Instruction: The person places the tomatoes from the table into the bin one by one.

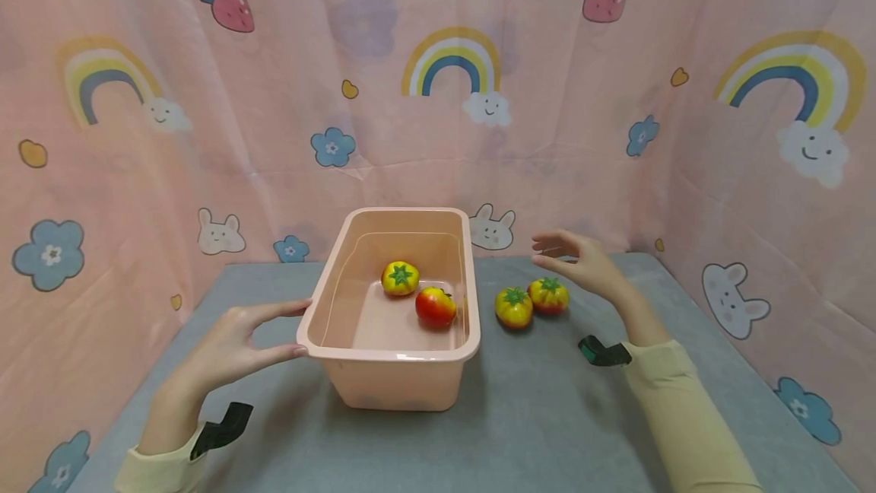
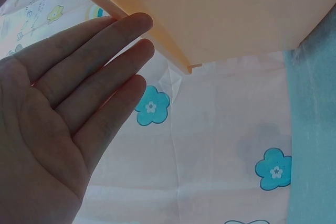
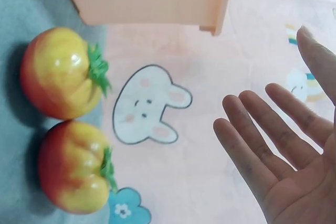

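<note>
A pink plastic basin stands on the table with two toy tomatoes inside: a yellow one with a green top and a redder one tipped on its side. My left hand touches the basin's left rim with its fingertips, the fingers fairly straight in the left wrist view. To the right of the basin, two yellow-red tomatoes sit close together, a nearer one and a farther one. Above and just behind them my right hand hovers, fingers extended and spread, holding nothing.
A grey cloth covers the table. Pink printed curtain hangs at the back and both sides, close behind the basin. Dark wrist devices sit at both sleeve cuffs.
</note>
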Demonstrator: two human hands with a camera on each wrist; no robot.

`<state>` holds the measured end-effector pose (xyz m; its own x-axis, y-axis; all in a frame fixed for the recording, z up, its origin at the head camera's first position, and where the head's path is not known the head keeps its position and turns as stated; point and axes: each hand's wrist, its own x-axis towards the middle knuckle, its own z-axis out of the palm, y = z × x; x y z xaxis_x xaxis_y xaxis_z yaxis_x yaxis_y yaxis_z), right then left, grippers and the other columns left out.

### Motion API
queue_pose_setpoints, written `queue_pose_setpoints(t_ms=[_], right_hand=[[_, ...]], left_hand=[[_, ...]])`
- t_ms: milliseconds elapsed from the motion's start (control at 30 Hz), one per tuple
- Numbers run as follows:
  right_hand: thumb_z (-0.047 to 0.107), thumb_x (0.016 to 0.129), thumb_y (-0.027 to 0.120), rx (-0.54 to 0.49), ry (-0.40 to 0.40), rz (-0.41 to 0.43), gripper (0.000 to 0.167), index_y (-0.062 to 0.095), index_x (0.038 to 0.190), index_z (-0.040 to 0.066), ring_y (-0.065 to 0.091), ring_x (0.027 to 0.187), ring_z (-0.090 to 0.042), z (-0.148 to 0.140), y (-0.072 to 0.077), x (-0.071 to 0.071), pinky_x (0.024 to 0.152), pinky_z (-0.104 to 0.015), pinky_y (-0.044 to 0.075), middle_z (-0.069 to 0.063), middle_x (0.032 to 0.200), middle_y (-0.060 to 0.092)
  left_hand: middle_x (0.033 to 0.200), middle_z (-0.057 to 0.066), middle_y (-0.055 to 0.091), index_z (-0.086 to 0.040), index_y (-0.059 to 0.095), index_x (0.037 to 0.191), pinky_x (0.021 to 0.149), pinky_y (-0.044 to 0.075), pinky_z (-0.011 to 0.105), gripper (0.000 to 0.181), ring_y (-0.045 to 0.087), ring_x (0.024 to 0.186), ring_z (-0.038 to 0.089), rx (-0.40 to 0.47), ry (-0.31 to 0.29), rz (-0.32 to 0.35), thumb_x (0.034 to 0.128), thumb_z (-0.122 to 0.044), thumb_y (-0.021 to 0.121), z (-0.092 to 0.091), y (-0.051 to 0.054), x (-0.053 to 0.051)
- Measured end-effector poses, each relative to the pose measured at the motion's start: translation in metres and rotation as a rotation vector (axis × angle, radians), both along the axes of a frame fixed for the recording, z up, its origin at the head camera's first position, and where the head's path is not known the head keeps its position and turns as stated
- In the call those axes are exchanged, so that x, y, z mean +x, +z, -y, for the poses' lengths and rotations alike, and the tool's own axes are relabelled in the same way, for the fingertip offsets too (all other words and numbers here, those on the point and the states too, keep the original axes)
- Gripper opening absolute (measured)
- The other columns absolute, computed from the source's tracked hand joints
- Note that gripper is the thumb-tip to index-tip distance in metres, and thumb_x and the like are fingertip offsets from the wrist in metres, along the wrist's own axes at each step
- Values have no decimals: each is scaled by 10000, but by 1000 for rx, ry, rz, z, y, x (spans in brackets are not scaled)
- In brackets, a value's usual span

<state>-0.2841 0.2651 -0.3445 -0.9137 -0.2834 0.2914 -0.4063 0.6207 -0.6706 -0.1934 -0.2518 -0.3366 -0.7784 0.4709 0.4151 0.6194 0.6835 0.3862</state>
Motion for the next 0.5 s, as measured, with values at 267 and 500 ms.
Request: queue_pose_setpoints(t_ms=[267, 500], right_hand=[[398, 901, 629, 16, -63, 15, 492, 549, 1297, 118, 602, 1111, -322, -14, -12, 0, 940, -553, 459, -122, 1262, 606], [373, 899, 639, -14, -73, -8, 475, 561, 1283, 105, 611, 1096, -329, -26, -22, 1, 908, -542, 484, -139, 1256, 611]], left_hand=[[1206, -120, 648, -222, 627, 1261, 879, 519, 359, 547, 622, 1095, 93, 1, 4, -4, 756, -349, 793, 0, -1, 0], [1204, -122, 649, -226, 626, 1263, 879, 517, 354, 547, 623, 1094, 93, 3, 4, -3, 757, -355, 791, 0, 0, 0]])
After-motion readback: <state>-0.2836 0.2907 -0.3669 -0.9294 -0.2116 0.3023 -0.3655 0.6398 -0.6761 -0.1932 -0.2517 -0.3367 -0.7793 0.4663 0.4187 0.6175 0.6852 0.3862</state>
